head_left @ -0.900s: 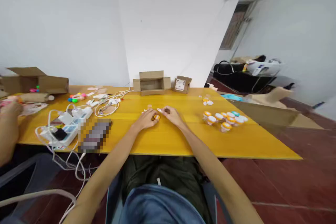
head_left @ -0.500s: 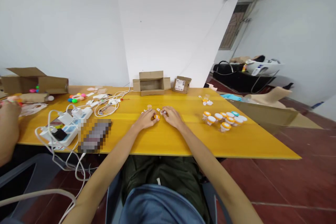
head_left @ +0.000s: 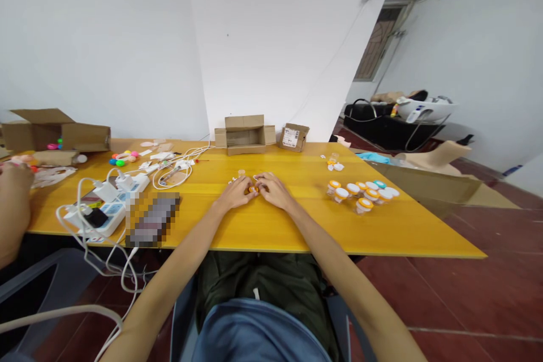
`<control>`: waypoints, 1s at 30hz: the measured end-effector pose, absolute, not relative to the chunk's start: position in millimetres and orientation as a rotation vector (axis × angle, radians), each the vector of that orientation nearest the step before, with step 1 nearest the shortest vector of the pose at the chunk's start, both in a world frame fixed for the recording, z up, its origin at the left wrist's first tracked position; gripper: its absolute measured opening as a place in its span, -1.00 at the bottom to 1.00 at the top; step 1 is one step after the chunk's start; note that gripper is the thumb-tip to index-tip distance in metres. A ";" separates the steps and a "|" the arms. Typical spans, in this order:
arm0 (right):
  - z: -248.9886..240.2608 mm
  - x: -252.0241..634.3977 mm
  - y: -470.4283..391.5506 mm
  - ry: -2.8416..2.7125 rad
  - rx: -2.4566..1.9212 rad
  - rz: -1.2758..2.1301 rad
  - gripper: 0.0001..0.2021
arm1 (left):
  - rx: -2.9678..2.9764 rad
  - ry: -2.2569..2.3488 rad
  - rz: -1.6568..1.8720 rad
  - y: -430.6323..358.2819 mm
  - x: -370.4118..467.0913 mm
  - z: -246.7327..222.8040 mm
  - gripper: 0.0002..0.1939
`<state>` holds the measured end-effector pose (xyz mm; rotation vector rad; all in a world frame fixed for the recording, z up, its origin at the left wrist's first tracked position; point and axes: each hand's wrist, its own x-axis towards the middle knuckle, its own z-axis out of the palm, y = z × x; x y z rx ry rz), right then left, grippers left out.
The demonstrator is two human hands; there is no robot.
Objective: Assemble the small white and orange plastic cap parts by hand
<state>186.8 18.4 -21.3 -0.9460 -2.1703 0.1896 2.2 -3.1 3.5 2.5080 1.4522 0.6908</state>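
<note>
You're mid-handling the orange-rimmed piece (head_left: 253,189) over the table (head_left: 263,232), left hand (head_left: 234,193) pinching it, right hand (head_left: 274,190) bunched beside, pinch unclear; next move likely needs steady left fingers.

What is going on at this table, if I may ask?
A person's left hand and right hand meet around a small orange-rimmed piece at the yellow table. A group of small lidded containers stands to the right. Another person's hand is at the far left.
</note>
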 end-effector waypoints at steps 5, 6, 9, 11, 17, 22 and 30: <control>-15.2 188.3 16.8 -2.140 -1.107 0.143 -0.75 | 2.534 1.434 0.673 -3.5 1.0 3.4 -0.81; -13.9 189.3 16.7 -2.128 -1.162 0.127 -0.76 | 2.544 1.418 0.674 -3.2 0.4 3.1 -0.80; -10.8 192.2 16.3 -2.115 -1.297 0.095 -0.81 | 2.571 1.368 0.670 -1.4 -1.6 1.5 -0.77; -9.4 193.0 15.2 -2.132 -1.351 0.101 -0.83 | 2.576 1.366 0.658 0.3 -2.6 -0.2 -0.78; -10.4 191.5 13.8 -2.140 -1.406 0.167 -0.86 | 2.542 1.409 0.669 1.3 -1.5 -1.9 -0.83; -17.9 194.0 25.1 -1.999 -1.307 0.329 -0.88 | 2.501 1.441 0.680 -1.9 -0.1 1.1 -0.80; -21.4 195.3 36.5 -1.724 -1.122 0.791 -0.75 | 2.481 1.378 0.686 -0.7 -1.8 2.1 -0.85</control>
